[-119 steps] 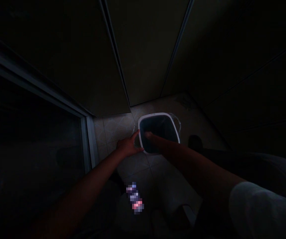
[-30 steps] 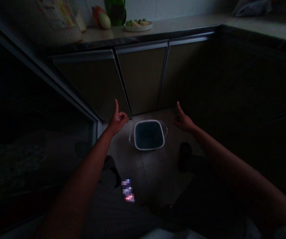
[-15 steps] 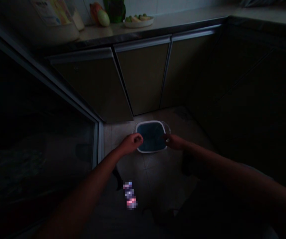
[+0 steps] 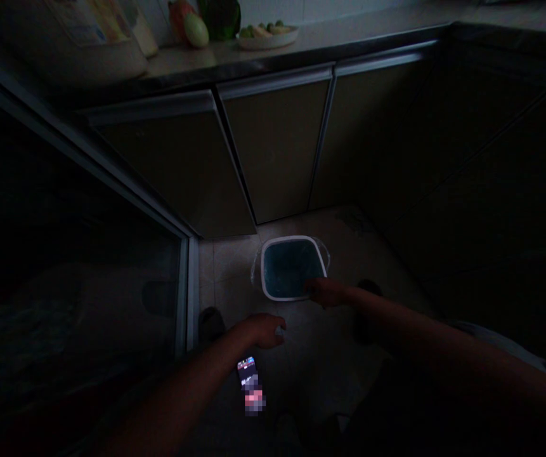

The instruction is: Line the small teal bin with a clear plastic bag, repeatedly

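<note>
A small rectangular bin [image 4: 269, 294] with a pale rim and a bluish inside stands on the floor ahead of me. Clear loops, perhaps plastic film, stick out at its left and right sides. My right hand [image 4: 330, 292] is at the bin's near right corner, its fingers curled over the rim. My left hand [image 4: 266, 331] hovers in front of the bin, apart from it. Its fingers are curled around something small and pale that I cannot make out. Below that hand lies a lit phone [image 4: 248, 374], its screen partly pixelated.
Cabinet doors [image 4: 277, 146] close off the back, under a counter [image 4: 368, 30]. On it are a plate [image 4: 266, 44] of cut food, a pale round fruit or vegetable [image 4: 196, 32] and a large labelled container [image 4: 96, 57]. A glass door frame [image 4: 189, 285] runs along the left. The room is dim.
My left hand has left the bin's left side and come down toward me. My right hand has dropped slightly with the near right corner. The view has shifted a little.
</note>
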Motion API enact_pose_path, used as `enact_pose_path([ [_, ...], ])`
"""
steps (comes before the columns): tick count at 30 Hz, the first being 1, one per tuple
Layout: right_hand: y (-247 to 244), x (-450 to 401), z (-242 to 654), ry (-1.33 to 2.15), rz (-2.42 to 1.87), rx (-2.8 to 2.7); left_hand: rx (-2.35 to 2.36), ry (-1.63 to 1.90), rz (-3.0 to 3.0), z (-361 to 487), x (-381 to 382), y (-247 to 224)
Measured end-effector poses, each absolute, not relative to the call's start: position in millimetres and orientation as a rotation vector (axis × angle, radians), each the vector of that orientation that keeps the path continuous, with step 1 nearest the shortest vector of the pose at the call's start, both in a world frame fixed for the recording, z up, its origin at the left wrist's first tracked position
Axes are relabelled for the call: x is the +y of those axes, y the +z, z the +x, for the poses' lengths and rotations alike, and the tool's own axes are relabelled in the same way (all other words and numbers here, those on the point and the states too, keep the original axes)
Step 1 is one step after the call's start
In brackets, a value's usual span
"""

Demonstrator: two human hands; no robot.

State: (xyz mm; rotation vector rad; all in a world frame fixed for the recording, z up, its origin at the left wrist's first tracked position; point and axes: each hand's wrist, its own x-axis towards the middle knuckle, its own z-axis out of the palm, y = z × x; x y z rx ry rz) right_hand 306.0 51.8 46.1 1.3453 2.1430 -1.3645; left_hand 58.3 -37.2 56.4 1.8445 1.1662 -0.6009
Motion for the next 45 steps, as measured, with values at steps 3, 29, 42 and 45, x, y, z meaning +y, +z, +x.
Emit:
enact_pose_path([
  [3,85.8,71.7,303.9,-1.532,1.323,1.985,1.184,-0.523,1.884,56.0,-36.8,57.3],
  [29,142.7,183.3,316.5,-0.566,2.144,2.748,1.403,-0.386,1.939,52.8,-30.5,49.3],
  [42,137.5,182.1,324.1,-0.578,2.099,2.796,1.557,-0.132,1.818,43.6,-26.9,25.5],
  [45,137.8,181.3,326.7,-0.579,2.143,2.803,1.768,0.106,1.611,32.9,-10.2,11.4],
])
